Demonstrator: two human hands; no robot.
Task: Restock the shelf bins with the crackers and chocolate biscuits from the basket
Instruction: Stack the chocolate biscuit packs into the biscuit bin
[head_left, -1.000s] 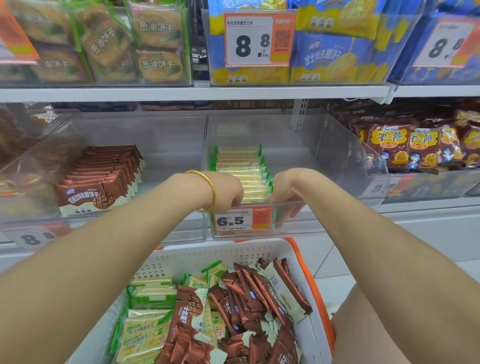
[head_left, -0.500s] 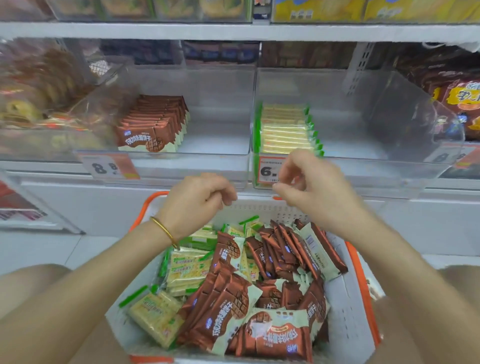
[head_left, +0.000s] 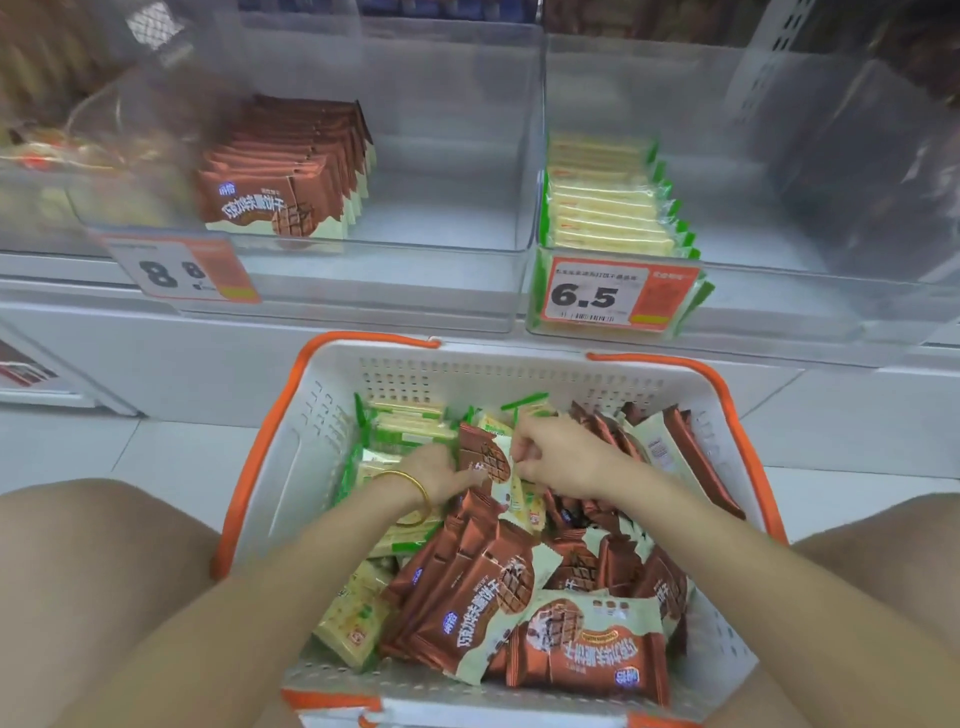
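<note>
Head view. Both hands are down in the basket (head_left: 322, 415), among loose packs.

Left hand (head_left: 439, 475): fingers pushed in against a raised chocolate biscuit pack (head_left: 485, 460). Its grip is hidden, so whether it holds the pack cannot be told.

Right hand (head_left: 558, 457): fingers curled, pinching that pack's right edge.

Crackers (head_left: 410, 428) lie back-left in the basket, chocolate biscuits (head_left: 467, 592) front and right. The shelf bins above are part-filled: left bin (head_left: 447, 208), right bin (head_left: 753, 234).

Judgement: the packs are light, the film slick and crinkly, the contents brittle. Take them across the flat faces or by the crimped end seam, without squeezing.
</note>
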